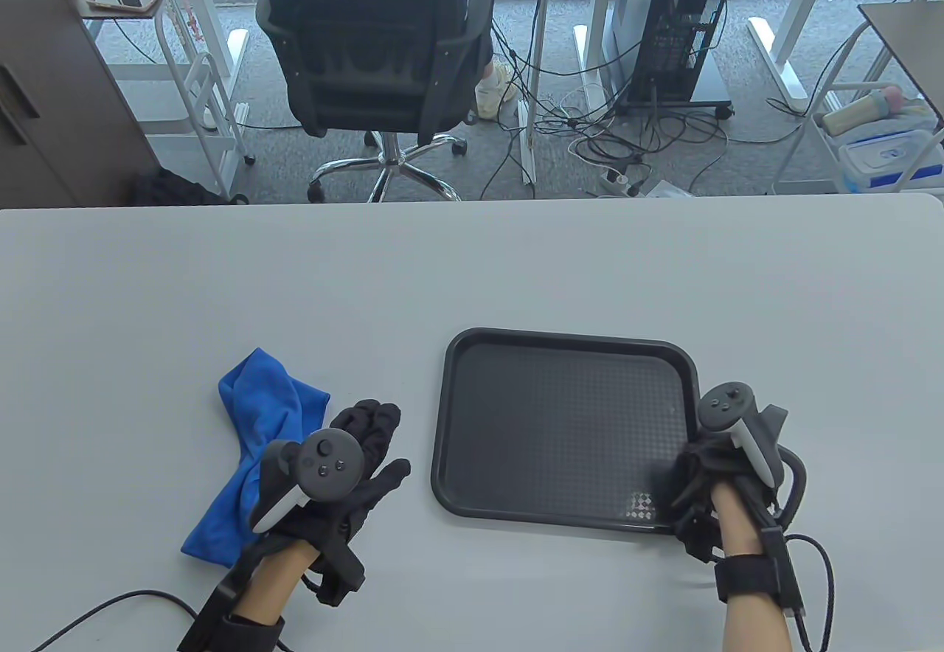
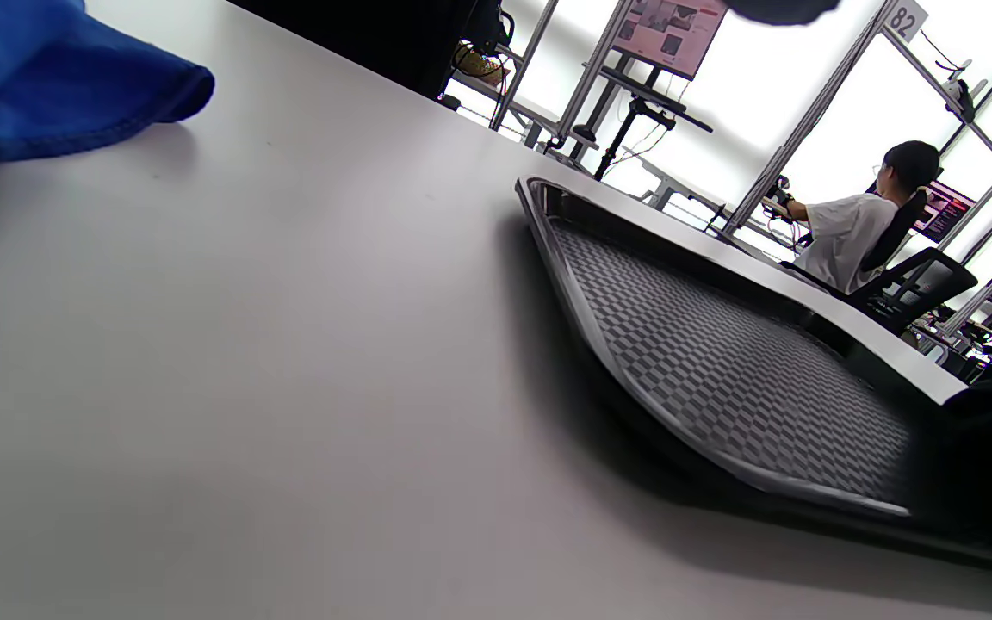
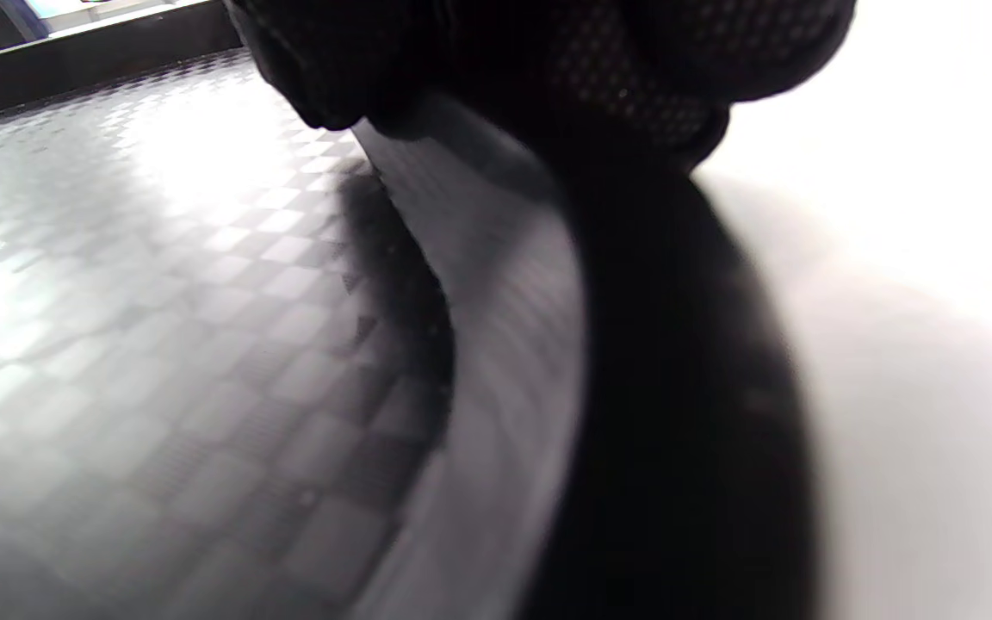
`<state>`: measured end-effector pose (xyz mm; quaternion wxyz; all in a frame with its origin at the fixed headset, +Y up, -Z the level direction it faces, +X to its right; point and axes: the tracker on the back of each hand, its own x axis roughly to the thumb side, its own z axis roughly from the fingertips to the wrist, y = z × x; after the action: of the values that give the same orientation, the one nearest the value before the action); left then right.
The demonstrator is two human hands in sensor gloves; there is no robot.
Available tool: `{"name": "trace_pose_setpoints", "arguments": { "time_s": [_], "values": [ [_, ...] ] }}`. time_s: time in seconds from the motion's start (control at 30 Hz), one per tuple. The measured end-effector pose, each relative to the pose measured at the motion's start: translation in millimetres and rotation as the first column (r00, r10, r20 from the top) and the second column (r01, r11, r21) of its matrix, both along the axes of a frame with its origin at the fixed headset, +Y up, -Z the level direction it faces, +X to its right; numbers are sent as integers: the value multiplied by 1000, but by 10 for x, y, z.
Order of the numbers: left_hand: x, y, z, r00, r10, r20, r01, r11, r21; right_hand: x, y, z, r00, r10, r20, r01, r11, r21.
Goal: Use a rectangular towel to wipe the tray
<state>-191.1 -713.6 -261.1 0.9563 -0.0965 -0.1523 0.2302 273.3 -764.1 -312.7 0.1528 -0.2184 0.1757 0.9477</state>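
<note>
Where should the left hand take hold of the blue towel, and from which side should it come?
Probably at the narrow bunched waist of the blue towel, coming down from above. The cloth lies crumpled and flat on the table, fanning out at both ends, so the gathered middle gives the fingers most to pinch. The left hand is already beside it, while the right hand rests on the tray corner.

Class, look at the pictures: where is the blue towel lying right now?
In the table view the blue towel lies crumpled on the table's near left, left of the tray, partly under the left hand.
</note>
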Motion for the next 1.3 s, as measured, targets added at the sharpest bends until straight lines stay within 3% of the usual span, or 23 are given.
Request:
{"name": "trace_pose_setpoints", "arguments": {
  "time_s": [0.33, 0.63, 0.77, 0.9, 1.07, 1.2, 1.3],
  "values": [
    [12, -11, 1, 1000, -11, 2, 11, 1000, -4, -619, -20, -28, 979, -23, -205, 30, 999, 31],
    [-4, 1, -10, 1000, -15, -13, 15, 1000, -7, -950, -19, 19, 965, -35, -260, 41, 999, 20],
    [-218, 120, -44, 985, -8, -170, 15, 999, 35, -944, -16, 1, 967, -45, -253, 47, 999, 2],
    [-635, 186, -91, 927, 13, -375, -6, 1000, 21, -924, -23, -14, 966, -62, -249, 63, 998, -5],
    [-1007, 99, -119, 848, -100, -520, 36, 991, -132, -912, -20, -3, 969, -75, -234, 73, 997, -18],
    [-1121, -103, -138, 814, -232, -533, 39, 937, -348, -908, -23, 5, 968, -91, -235, 84, 996, -42],
    [-1136, -238, -154, 800, -315, -510, 67, 893, -446, -914, -22, 15, 966, -87, -243, 77, 996, -51]
  ]
}}
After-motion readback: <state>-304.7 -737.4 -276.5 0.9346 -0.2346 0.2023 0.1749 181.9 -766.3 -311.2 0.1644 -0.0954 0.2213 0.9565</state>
